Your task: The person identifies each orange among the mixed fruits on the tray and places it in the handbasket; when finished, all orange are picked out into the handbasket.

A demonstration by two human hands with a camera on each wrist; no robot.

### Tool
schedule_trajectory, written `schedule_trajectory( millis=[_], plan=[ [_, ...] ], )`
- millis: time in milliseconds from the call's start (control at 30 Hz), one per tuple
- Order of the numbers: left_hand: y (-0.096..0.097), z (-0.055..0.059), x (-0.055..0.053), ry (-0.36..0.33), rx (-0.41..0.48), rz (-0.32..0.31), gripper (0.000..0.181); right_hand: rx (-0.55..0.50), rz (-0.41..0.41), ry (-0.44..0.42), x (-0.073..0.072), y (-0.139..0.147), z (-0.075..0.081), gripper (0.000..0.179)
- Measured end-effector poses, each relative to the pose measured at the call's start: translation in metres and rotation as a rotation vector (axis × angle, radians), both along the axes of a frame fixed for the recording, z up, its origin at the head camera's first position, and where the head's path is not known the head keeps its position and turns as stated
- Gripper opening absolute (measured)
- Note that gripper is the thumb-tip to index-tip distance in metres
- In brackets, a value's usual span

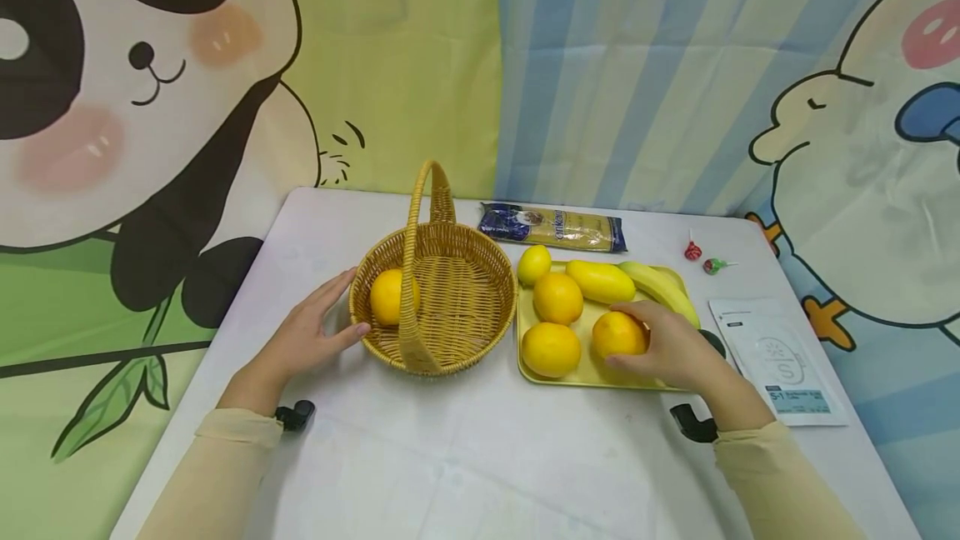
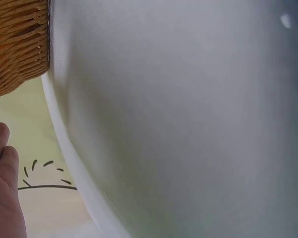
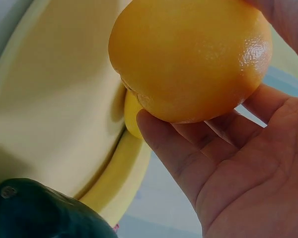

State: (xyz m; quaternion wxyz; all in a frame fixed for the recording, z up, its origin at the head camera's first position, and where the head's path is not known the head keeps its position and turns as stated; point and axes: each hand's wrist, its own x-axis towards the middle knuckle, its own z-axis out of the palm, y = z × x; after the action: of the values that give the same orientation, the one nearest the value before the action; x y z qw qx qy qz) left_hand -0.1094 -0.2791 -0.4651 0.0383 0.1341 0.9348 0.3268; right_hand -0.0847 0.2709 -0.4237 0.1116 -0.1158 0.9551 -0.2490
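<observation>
My right hand [image 1: 675, 344] grips an orange [image 1: 618, 333] between thumb and fingers, above the right part of a yellow tray [image 1: 592, 377]. In the right wrist view the fingers curl round this orange [image 3: 188, 59]. My left hand [image 1: 311, 336] is beside the left side of a woven basket [image 1: 468, 298], thumb and fingers spread and fairly straight, fingertips at its rim. Another orange [image 1: 386, 297] lies inside the basket, left of the handle. Two more oranges, one at the back [image 1: 558, 298] and one in front [image 1: 551, 349], sit on the tray's left half.
A lemon [image 1: 534, 265], a yellow oblong fruit [image 1: 600, 282] and a banana [image 1: 663, 290] lie along the tray's back. A dark green item [image 3: 44, 210] is partly hidden by my right hand. Behind lies a pasta packet [image 1: 555, 227]; rightward are two lollipops [image 1: 693, 251] and a white pouch [image 1: 776, 361].
</observation>
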Motion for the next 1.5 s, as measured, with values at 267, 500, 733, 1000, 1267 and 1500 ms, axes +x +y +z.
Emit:
schedule_trajectory(
  millis=[267,500,733,1000,1267,1500],
  plan=[
    [0.000,-0.001,0.000,0.000,0.008,-0.006,0.096,0.002,-0.003,0.013,-0.002,-0.001,0.010,0.082],
    [0.000,-0.002,0.000,0.001,0.005,-0.005,0.095,0.006,0.007,0.046,-0.005,-0.003,0.018,0.080],
    [-0.001,-0.001,0.001,-0.006,-0.002,0.000,0.096,0.017,0.028,0.104,-0.012,-0.007,0.027,0.080],
    [-0.001,-0.001,0.000,-0.003,0.008,0.007,0.095,0.036,0.053,0.144,-0.020,-0.011,0.038,0.078],
    [-0.001,0.000,0.000,-0.021,0.010,0.013,0.095,0.017,0.058,0.164,-0.027,-0.017,0.042,0.078],
    [-0.001,-0.001,0.001,-0.024,0.006,0.000,0.095,-0.008,0.074,0.193,-0.033,-0.024,0.048,0.076]
  ],
)
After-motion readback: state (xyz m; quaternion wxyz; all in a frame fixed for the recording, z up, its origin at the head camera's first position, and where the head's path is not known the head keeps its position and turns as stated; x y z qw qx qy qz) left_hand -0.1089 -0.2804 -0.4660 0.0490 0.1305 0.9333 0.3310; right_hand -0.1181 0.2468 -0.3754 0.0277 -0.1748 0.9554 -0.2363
